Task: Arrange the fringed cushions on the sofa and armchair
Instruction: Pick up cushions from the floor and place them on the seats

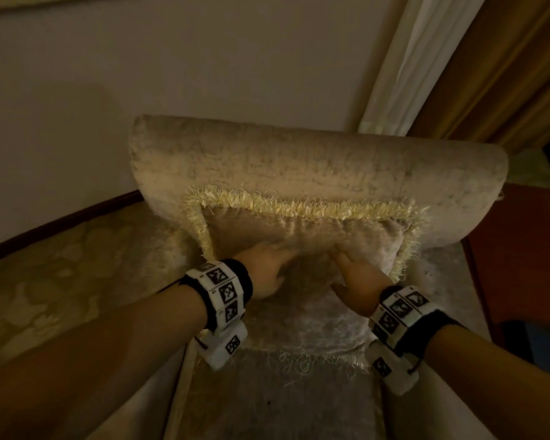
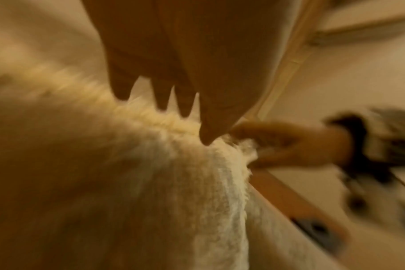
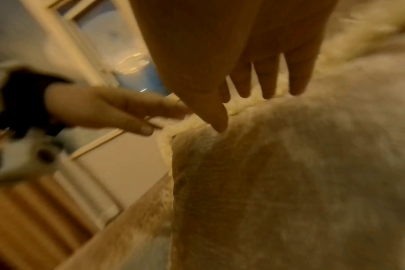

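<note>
Both forearms are extended forward side by side, each wrist wrapped in a marker band. The left hand (image 1: 269, 274) is laid flat with its fingers (image 2: 162, 95) straight and slightly spread. The right hand (image 1: 358, 282) is likewise flattened, fingers (image 3: 268, 80) straight, thumb angled inward.

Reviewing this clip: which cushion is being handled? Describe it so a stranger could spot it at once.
Find the beige velvet armchair against the pale wall. Leaning against its backrest stands a square cushion in the same fabric, with the left hand and right hand pressing its front. Its pale yellow fringe along the edges sets it apart from the plain upholstery.
</note>
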A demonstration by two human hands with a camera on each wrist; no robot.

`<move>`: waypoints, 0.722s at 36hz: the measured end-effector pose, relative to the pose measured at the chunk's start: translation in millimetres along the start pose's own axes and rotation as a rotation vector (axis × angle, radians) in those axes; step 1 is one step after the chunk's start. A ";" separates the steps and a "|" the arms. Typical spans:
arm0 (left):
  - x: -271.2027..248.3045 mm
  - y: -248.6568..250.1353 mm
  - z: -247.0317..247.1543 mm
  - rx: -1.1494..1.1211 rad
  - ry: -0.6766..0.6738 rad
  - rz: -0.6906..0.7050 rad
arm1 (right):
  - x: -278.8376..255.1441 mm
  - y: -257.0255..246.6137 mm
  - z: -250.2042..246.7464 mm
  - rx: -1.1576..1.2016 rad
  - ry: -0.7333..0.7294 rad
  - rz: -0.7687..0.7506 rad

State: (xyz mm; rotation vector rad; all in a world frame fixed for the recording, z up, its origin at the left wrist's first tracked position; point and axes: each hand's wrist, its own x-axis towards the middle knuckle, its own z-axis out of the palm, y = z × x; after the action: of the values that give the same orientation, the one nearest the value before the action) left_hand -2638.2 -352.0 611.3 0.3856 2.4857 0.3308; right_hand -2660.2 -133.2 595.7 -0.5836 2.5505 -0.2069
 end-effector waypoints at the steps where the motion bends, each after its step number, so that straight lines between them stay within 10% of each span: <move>1: -1.6 3.5 -6.0 0.079 0.043 0.047 | 0.9 -0.3 -4.6 -0.090 0.042 -0.073; 10: 18.0 -20.7 -2.1 0.599 0.334 0.220 | 23.8 16.2 -0.4 -0.492 0.438 -0.417; 17: 38.8 -78.6 45.8 0.508 -0.135 -0.081 | 50.8 72.9 45.1 -0.507 0.014 -0.177; 26: 50.7 -71.6 44.5 0.454 -0.190 -0.148 | 53.8 58.6 40.5 -0.476 -0.065 -0.096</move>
State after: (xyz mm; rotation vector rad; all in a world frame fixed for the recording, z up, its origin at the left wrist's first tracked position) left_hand -2665.6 -394.3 526.7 0.3895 2.3677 -0.3233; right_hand -2702.6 -105.9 522.1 -0.8712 2.5142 0.3920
